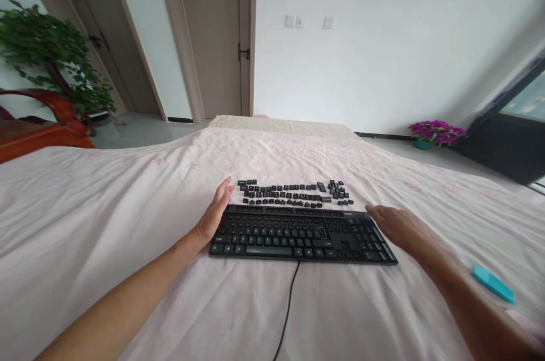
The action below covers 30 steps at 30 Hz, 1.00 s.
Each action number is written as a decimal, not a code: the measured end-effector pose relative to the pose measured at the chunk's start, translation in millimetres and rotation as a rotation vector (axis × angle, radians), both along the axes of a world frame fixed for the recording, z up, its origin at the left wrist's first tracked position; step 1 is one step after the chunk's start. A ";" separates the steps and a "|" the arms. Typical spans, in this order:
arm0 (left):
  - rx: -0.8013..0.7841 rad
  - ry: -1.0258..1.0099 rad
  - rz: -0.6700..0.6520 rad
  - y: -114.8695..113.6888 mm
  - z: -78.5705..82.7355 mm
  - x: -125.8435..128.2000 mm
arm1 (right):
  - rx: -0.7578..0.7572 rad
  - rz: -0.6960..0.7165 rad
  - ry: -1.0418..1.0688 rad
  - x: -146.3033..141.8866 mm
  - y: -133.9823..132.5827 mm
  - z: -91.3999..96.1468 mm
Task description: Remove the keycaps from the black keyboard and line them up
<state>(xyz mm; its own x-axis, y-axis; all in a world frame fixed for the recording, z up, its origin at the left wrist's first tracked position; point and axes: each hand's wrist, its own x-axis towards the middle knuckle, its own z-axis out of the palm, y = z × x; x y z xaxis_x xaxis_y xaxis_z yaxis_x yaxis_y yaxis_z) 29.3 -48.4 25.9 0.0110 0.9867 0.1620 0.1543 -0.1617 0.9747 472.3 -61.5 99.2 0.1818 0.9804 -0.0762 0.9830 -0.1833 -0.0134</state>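
A black keyboard [276, 251] lies flat on the pale flowered cloth, its cable [289, 304] running toward me. Many upper-row positions have no keycaps, while the lower rows and the number pad still carry theirs. My left hand [216, 210] rests along the keyboard's left edge, fingers stretched out past its far corner. At the far right corner is my right hand [394, 225], fingers stretched toward the keyboard and its palm beside the right edge. Neither hand wraps round anything visible. Beyond the keyboard, loose black keycaps [289, 195] lie in rough rows, with a small cluster [338, 191] on the right.
A turquoise object [494, 284] lies on the cloth [170, 298] beside my right forearm. Past the covered surface are a wooden chair [51, 111], a green plant [46, 49], a door [208, 32], and a pot of purple flowers [438, 132] on the floor.
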 end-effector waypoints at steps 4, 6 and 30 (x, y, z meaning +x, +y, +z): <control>0.110 0.075 0.059 5.1 17.5 2.3 | 0.232 0.177 0.354 -33.5 1.4 35.7; 0.212 0.180 0.100 3.5 25.7 4.5 | 0.320 0.336 0.473 -68.9 0.6 47.1; 0.163 0.376 -0.530 -5.0 23.7 -15.3 | 0.163 1.065 0.889 -244.4 11.3 -10.4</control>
<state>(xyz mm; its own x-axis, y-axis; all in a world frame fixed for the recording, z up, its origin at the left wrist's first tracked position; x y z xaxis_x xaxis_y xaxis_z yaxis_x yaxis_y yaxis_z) 14.0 -53.4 49.6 0.5725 0.7955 0.1986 0.3378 -0.4496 0.8269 227.9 -50.2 88.8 -0.6960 0.6236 0.3561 0.2980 0.7020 -0.6469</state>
